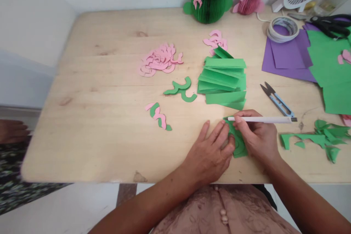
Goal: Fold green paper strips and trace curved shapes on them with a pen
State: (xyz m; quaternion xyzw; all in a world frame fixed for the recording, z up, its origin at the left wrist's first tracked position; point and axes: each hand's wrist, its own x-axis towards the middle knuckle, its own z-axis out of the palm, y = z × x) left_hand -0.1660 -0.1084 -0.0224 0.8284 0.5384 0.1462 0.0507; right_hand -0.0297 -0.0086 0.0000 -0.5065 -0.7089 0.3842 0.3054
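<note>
On pale wooden tabletop [104, 146], spread left hand [208, 150] pins flat green paper [240, 148], likely light, creasable, best held by edges; right hand [261, 137] grips slim white pen [265, 119].

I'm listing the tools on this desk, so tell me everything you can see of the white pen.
The white pen is slim and straight, plastic by its look, with a dark rear end. The right hand grips it between thumb and fingers, near the tip. It runs almost level across the picture, tip leftward at the top of the green paper under the left hand; whether the tip touches is too small to tell.
</note>
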